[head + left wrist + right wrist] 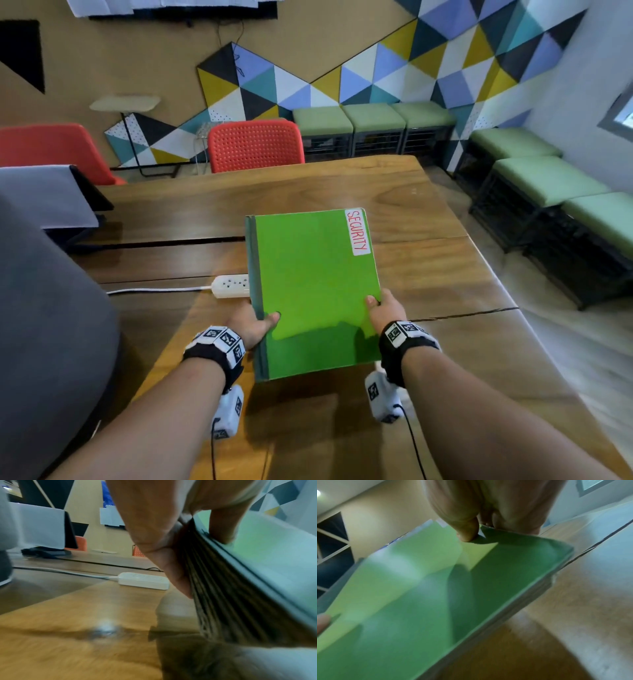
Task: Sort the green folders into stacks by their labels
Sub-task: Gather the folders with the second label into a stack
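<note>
A stack of green folders (315, 287) is held above the wooden table (428, 274), tilted up toward me. The top folder carries a white label (357, 232) reading SECURITY in red. My left hand (255, 323) grips the stack's left spine edge, thumb on top and fingers underneath. My right hand (385, 310) grips the right edge the same way. In the left wrist view the left hand (171, 545) clamps the layered spines of the stack of folders (231, 595). In the right wrist view the right hand's thumb (467, 534) presses on the top folder (419, 601).
A white power strip (231, 285) with its cable lies on the table just left of the stack. A covered monitor (51, 195) stands at the far left. Red chairs (255, 145) sit behind the table, and green stools (544, 178) line the right wall.
</note>
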